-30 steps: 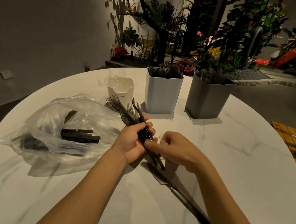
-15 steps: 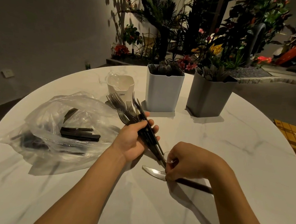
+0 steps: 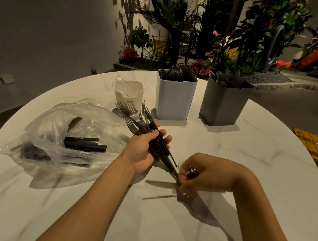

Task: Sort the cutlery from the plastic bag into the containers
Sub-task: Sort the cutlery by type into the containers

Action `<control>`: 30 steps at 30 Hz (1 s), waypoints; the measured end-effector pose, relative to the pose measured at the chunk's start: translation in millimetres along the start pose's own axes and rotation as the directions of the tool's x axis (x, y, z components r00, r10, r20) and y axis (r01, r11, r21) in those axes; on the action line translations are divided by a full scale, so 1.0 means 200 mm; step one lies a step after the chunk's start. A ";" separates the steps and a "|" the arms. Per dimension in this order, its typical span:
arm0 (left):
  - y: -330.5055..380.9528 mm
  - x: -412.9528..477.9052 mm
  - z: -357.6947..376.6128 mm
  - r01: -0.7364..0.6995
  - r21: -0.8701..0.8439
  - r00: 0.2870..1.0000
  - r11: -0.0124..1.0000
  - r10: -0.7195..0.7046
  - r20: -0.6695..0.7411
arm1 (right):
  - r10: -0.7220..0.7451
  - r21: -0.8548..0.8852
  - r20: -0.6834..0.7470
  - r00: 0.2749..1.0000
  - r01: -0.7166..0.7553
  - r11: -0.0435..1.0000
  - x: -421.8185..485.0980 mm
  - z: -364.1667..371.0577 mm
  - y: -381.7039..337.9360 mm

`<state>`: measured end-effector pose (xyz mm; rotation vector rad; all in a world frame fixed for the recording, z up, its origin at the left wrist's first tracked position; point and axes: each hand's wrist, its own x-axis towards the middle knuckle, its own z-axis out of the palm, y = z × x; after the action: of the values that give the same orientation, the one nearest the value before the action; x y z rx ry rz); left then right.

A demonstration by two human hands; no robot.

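My left hand (image 3: 144, 151) grips a bundle of black-handled forks (image 3: 133, 115), tines fanned up and to the left, handle ends pointing down toward my right hand. My right hand (image 3: 205, 174) is curled just right of those ends and pinches a knife (image 3: 159, 183). The knife's blade points left, just above the table; its handle is hidden under the hand. Something clear glints between the right fingers. The plastic bag (image 3: 61, 127) lies at left with dark cutlery (image 3: 85, 144) inside.
Three containers stand at the back of the round marble table (image 3: 238, 158): a small cream cup (image 3: 128, 94) with clear plastic pieces, a white bin (image 3: 173, 102) holding forks, and a grey bin (image 3: 222, 107) with cutlery. Plants rise behind them. A yellow object (image 3: 309, 142) sits off the right edge.
My right hand left the fork bundle, dropped to the table and took hold of the knife lying there, turning it so the blade points left. My left hand kept its grip.
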<state>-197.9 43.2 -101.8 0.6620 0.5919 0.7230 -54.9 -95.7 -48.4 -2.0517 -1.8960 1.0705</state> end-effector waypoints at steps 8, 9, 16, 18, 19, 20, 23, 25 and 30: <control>-0.02 -0.03 0.03 0.002 0.092 0.996 0.996 -0.010 0.086 | 0.078 0.657 -0.558 0.826 0.382 0.650 0.14 0.01 0.00; -0.03 -0.04 0.04 0.016 0.095 0.995 0.995 -0.025 0.093 | 0.159 0.631 -0.627 0.763 0.378 0.677 0.19 0.03 -0.02; -0.07 -0.03 0.07 0.054 0.050 0.998 0.997 -0.055 0.023 | 0.214 0.502 -0.734 0.645 0.303 0.810 0.37 0.15 -0.05; -0.07 -0.04 0.08 0.049 0.074 0.999 0.996 -0.048 -0.018 | 0.159 0.458 -0.742 0.652 0.320 0.829 0.37 0.17 -0.06; -0.08 -0.04 0.08 0.046 0.080 0.999 0.996 -0.044 -0.031 | 0.148 0.450 -0.745 0.650 0.327 0.831 0.36 0.18 -0.07; -0.08 -0.04 0.08 0.045 0.081 0.998 0.996 -0.042 -0.040 | 0.150 0.445 -0.754 0.640 0.329 0.833 0.36 0.18 -0.07; -0.07 -0.05 0.10 0.038 0.089 0.998 0.995 -0.034 -0.048 | 0.204 0.439 -0.781 0.590 0.286 0.852 0.36 0.19 -0.09; -0.05 -0.05 0.10 0.013 0.076 0.999 0.997 -0.010 -0.049 | 0.261 0.476 -0.753 0.604 0.226 0.850 0.36 0.19 -0.11; -0.01 -0.05 0.11 -0.105 0.086 0.993 0.991 0.109 -0.047 | 0.267 0.558 -0.714 0.647 0.296 0.775 0.39 0.25 -0.15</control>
<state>-187.9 27.8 -87.1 0.7590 0.6409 0.8209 -112.3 -35.4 -98.4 -1.6404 -0.9138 0.5304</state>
